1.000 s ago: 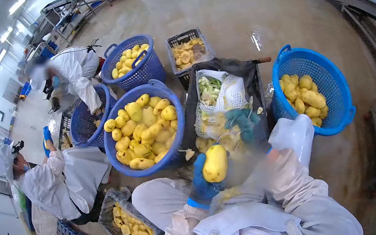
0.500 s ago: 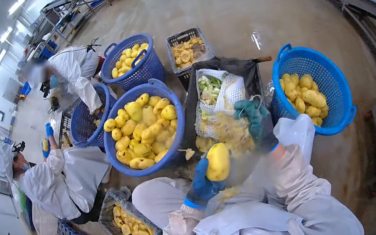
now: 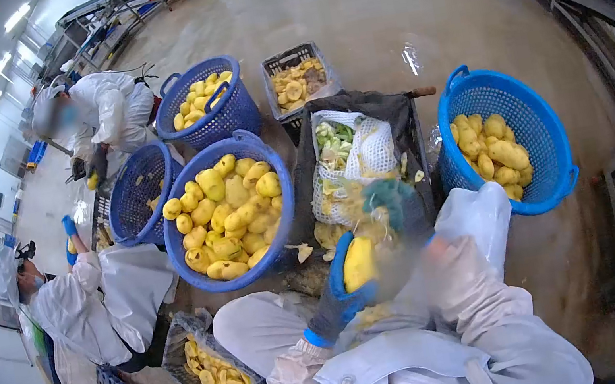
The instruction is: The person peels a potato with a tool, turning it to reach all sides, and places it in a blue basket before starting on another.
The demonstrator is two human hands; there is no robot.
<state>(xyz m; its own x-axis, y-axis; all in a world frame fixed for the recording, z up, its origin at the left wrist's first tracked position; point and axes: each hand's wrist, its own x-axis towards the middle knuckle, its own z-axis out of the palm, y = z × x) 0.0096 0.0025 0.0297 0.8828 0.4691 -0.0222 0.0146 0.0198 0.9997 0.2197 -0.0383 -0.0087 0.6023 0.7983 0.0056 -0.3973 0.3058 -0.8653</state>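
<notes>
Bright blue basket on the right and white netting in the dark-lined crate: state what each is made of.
The bright blue basket looks like rigid moulded plastic, faintly glossy, judging by its evenly perforated wall. The white netting seems to be matte, soft foam plastic, from its puffy open mesh, though textile is possible.

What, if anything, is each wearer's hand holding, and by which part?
The left hand holds a yellow potato around its lower end and left side. Whether the right hand holds anything cannot be told.
</notes>
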